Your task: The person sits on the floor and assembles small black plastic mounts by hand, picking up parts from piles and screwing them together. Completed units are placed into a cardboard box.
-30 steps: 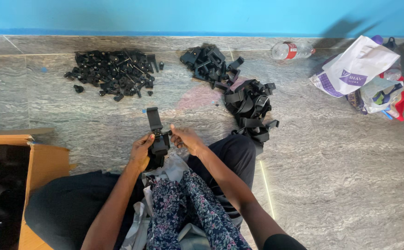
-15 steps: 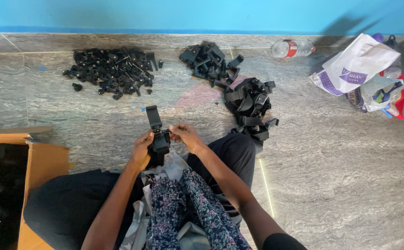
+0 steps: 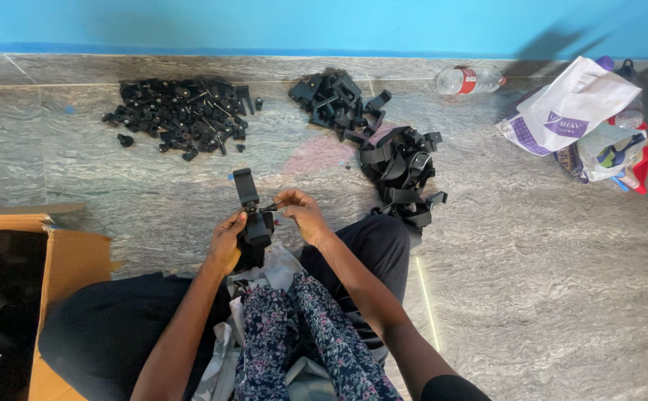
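I sit on a marbled grey floor (image 3: 546, 282) with a black plastic mount (image 3: 252, 212) held upright over my lap. My left hand (image 3: 226, 239) grips its lower body. My right hand (image 3: 301, 213) pinches a small black screw or knob at the mount's side, near the hinge. The mount's flat upper arm sticks up above both hands.
A heap of small black screws and knobs (image 3: 179, 115) lies far left, a pile of black brackets (image 3: 336, 102) at far centre, a bundle of black straps (image 3: 402, 171) beside my right knee. An open cardboard box (image 3: 56, 260) stands left. A plastic bottle (image 3: 466, 79) and bags (image 3: 576, 111) lie far right.
Both hands stay on the mount in nearly the same place. My right hand's fingers have shifted slightly at the mount's side.
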